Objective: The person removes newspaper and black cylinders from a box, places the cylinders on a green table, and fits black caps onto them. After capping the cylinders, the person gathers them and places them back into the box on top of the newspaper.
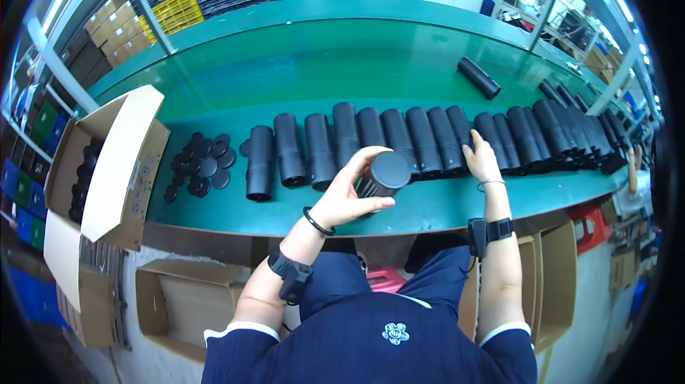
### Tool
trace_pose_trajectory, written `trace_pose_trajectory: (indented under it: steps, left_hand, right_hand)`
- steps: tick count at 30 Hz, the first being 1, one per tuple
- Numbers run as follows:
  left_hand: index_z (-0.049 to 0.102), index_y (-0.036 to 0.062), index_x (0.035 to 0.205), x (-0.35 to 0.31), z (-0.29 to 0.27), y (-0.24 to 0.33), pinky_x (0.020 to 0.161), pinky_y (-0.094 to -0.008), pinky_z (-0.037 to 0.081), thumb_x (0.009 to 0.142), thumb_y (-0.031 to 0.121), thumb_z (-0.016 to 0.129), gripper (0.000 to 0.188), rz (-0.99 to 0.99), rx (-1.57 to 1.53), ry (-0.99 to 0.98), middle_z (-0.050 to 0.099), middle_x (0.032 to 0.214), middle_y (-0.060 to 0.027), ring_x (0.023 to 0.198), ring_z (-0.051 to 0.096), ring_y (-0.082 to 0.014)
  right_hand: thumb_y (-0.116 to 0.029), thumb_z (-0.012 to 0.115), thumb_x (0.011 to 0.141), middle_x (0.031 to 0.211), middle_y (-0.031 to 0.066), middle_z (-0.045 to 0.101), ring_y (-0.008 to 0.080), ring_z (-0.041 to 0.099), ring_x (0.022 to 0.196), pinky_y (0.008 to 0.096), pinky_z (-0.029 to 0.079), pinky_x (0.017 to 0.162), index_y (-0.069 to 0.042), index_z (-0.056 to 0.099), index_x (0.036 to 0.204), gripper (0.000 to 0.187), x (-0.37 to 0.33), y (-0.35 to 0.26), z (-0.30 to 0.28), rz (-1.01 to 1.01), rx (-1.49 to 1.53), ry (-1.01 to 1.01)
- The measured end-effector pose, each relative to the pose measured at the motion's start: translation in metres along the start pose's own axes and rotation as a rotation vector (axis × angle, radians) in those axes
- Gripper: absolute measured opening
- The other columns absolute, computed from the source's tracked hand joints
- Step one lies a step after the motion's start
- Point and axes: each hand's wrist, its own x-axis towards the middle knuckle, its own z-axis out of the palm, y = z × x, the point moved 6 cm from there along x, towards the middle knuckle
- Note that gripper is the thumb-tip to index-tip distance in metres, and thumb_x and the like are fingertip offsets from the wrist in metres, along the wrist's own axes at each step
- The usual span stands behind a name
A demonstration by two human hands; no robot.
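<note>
My left hand (352,188) is closed around a black ribbed cylinder (389,172), which it holds up over the near part of the bench with a flat round end facing up. More black cylinders (317,148) lie side by side in a long row across the green bench (285,216). At the row, right of the middle, my right hand (483,161) reaches in with its fingers apart, against the side of one cylinder (457,140). A pile of black round caps (207,167) lies left of the row.
An open cardboard box (135,163) with black parts stands at the left. One loose cylinder (479,78) lies farther back on the bench. Below the front edge are an open carton (189,305) and, at right, more cartons (556,277). A person's arm (633,168) shows at far right.
</note>
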Motion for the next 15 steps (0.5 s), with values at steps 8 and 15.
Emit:
trace_pose_trajectory:
  steps: [8, 15]
  left_hand:
    - [0.036, 0.0107, 0.131, -0.011, 0.003, 0.005, 0.1, -0.0324, 0.036, 0.067, 0.015, 0.084, 0.08, -0.037, -0.049, 0.02, 0.052, 0.123, -0.0078, 0.115, 0.049, -0.0175]
    - [0.043, 0.0047, 0.133, -0.001, -0.01, -0.015, 0.1, -0.0313, 0.037, 0.074, 0.031, 0.08, 0.074, -0.09, -0.297, -0.042, 0.051, 0.126, -0.0039, 0.117, 0.048, -0.015]
  right_hand:
    - [-0.024, 0.058, 0.09, 0.115, 0.0202, 0.058, 0.0343, 0.052, 0.106, 0.0411, 0.041, 0.094, -0.012, 0.054, 0.13, 0.042, -0.016, -0.043, -0.008, -0.129, -0.184, 0.189]
    - [-0.015, 0.051, 0.096, 0.086, -0.0005, 0.058, 0.0049, 0.054, 0.072, 0.017, 0.043, 0.065, 0.001, 0.061, 0.116, 0.028, -0.078, -0.178, -0.024, -0.243, 1.337, -0.533]
